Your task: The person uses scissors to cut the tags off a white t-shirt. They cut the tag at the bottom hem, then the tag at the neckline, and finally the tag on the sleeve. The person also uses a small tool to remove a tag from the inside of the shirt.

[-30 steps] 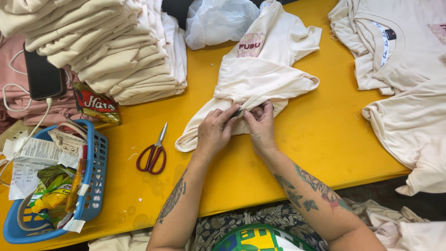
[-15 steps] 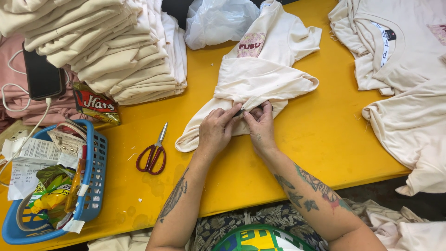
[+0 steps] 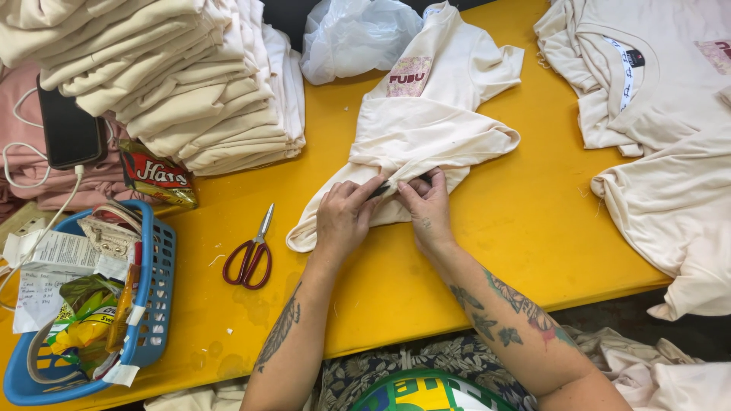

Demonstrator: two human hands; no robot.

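A cream t-shirt [image 3: 426,122] lies bunched on the yellow table [image 3: 525,221], with a pink printed patch near its collar. My left hand [image 3: 343,217] and my right hand [image 3: 428,205] both pinch the shirt's lower folded edge, fingertips almost meeting around a small dark bit of the fabric. Both forearms are tattooed. Red-handled scissors [image 3: 250,255] lie on the table to the left of my left hand, untouched.
A tall stack of folded cream shirts [image 3: 175,76] stands at the back left. More cream shirts [image 3: 670,129] spread at the right. A blue basket [image 3: 152,304] with papers and snack bags sits front left. A phone [image 3: 70,131] on pink cloth, a snack bag [image 3: 156,179], a clear plastic bag [image 3: 354,34].
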